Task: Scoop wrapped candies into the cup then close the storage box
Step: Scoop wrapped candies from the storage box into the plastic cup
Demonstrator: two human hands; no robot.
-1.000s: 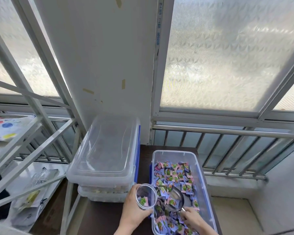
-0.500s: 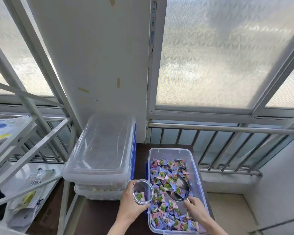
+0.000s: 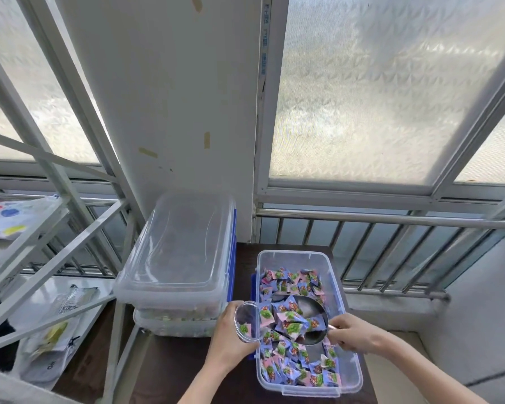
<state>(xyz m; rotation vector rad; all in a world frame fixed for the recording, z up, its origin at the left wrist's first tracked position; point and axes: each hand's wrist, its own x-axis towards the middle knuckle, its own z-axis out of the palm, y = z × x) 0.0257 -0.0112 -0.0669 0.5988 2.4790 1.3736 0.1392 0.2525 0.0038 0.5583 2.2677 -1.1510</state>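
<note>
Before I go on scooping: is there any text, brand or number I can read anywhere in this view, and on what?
None can be read with confidence.
Candy wrappers: green and pink print, too small to read.
Window frame strip: blue printed characters, too blurred.
Plastic bag on the floor: dark marks near its lower edge, not legible.
Bag on the shelf: coloured blobs only, no readable words.

clear cup (image 3: 247,322) tilted on its side at the open box (image 3: 337,290) rim, few candies (image 3: 292,358) inside; metal scoop (image 3: 309,319) heaped with candies touches its mouth.
</note>
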